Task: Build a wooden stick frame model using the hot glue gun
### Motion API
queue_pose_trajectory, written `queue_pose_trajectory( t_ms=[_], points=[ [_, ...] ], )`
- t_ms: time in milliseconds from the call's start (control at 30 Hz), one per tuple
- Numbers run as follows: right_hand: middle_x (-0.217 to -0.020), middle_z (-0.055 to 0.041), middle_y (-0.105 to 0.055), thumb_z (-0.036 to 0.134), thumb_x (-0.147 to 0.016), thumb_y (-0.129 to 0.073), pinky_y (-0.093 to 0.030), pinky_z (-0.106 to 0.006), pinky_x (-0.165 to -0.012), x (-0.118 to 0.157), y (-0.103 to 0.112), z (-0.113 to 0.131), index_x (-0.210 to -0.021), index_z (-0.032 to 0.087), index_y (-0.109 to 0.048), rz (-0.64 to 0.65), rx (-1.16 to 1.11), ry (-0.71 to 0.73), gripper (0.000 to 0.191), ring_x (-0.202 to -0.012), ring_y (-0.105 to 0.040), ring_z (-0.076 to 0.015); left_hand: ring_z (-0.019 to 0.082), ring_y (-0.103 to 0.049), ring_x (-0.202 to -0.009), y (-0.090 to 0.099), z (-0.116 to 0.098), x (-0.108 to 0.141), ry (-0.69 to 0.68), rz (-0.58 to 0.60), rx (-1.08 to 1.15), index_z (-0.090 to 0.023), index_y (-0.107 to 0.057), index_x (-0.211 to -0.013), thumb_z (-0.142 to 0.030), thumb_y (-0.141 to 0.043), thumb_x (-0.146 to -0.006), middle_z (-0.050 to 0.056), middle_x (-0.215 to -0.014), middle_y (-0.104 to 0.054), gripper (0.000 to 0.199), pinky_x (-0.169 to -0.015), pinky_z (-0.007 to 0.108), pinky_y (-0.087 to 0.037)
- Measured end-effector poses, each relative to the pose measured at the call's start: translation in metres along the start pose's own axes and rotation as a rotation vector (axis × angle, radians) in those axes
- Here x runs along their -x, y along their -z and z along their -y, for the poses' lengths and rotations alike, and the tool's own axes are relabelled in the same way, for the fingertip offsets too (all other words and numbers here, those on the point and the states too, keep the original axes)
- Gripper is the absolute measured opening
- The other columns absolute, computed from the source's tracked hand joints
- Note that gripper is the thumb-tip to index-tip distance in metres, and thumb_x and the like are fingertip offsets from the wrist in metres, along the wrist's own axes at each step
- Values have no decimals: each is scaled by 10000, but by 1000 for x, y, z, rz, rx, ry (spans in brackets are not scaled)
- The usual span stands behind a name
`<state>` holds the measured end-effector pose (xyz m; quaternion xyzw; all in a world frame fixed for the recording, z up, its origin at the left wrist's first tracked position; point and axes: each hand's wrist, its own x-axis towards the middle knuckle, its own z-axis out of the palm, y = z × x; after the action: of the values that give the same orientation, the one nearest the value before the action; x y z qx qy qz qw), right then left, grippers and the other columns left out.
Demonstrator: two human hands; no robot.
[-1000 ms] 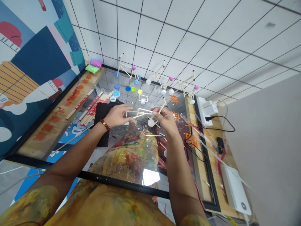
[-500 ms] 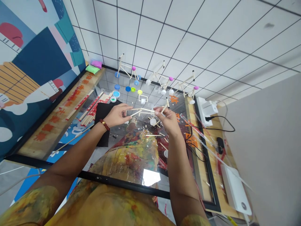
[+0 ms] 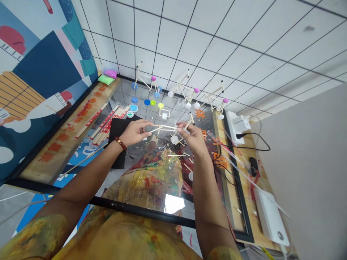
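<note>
While the stick frame (image 3: 169,126) is held up over the glass table (image 3: 127,208), wrapped sticks (image 3: 110,122) lie well to the frame's left, apparently stock not yet used. Nearer the frame on that side is a black sheet (image 3: 117,129). The left hand (image 3: 136,131) comes next, its thumb and fingers slightly parted, with the frame's left end held between their tips. Beyond the frame and to its left, loose caps (image 3: 147,102) sit unattached, and behind them stands a first model (image 3: 145,76) with a pink ball (image 3: 153,78), seemingly complete. The frame itself looks only partly built: several sticks already meet in it, yet no such ball shows on it. Behind it is a square stick piece (image 3: 164,110) with a white cylinder (image 3: 164,116); whether those two are joined cannot be told. Just below the frame shows a white disc (image 3: 174,139), its link to the frame unclear. Farther back stands a second model (image 3: 184,87), likewise apparently done. At the frame's right end, the right hand (image 3: 192,136) pinches it closely, beside a black-ended crosspiece (image 3: 192,119). Beyond that and farther right of the frame, a third model (image 3: 215,93) also seems finished.
</note>
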<state>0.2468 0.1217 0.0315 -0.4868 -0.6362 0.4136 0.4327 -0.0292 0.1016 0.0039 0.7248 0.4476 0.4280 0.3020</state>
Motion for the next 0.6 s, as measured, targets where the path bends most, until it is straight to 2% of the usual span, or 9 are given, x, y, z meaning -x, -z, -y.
queue_pose_trajectory(
  t_ms=[400,600],
  points=[
    [-1084,-48,-746,432,-721,-809,-430,-463,-1061,0,1,-3,-873,244,-711,17,-11,7,261,-1094,-659,-268,73,-495,-583,-2,4,0,57,-5,77,-146,-775,-1089,-305,-747,-770,98,-1002,-724,357,-514,203,-409],
    [-1039,-43,-758,414,-734,-811,-457,-462,-1036,0,1,-3,-887,251,-731,36,-27,2,238,-1045,-676,-262,98,-528,-626,-3,8,0,144,20,177,-141,-769,-1080,-294,-759,-736,71,-922,-699,376,-564,230,-453]
  ],
)
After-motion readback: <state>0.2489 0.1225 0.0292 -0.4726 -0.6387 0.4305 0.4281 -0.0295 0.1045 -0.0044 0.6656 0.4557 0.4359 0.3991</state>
